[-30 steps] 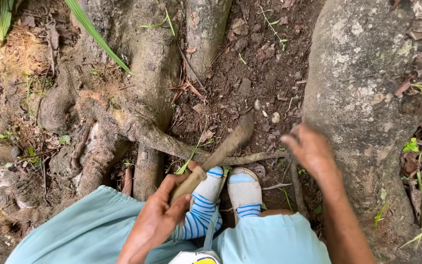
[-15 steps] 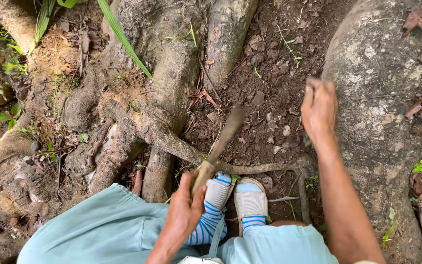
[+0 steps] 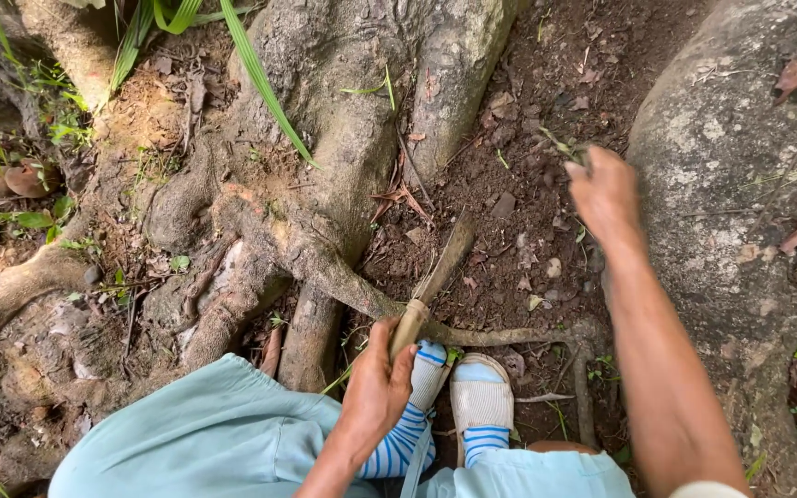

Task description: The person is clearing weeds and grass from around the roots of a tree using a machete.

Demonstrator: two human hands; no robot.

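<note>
Gripping a smooth wooden-handled blade (image 3: 435, 281), left hand (image 3: 375, 387) over gnarled root (image 3: 325, 267).

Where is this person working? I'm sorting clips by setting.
Outdoors, probably a wooded or garden spot: bare soil, thick tree roots, a large rock. The left hand grips a digging tool.

Two hands (image 3: 378, 387) (image 3: 604, 192), one knife (image 3: 435, 277), two feet (image 3: 481, 401).

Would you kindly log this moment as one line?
left hand: grips wooden-handled tool, blade in soil | right hand: raised over dirt by rock, grip unclear | feet: striped socks
</note>
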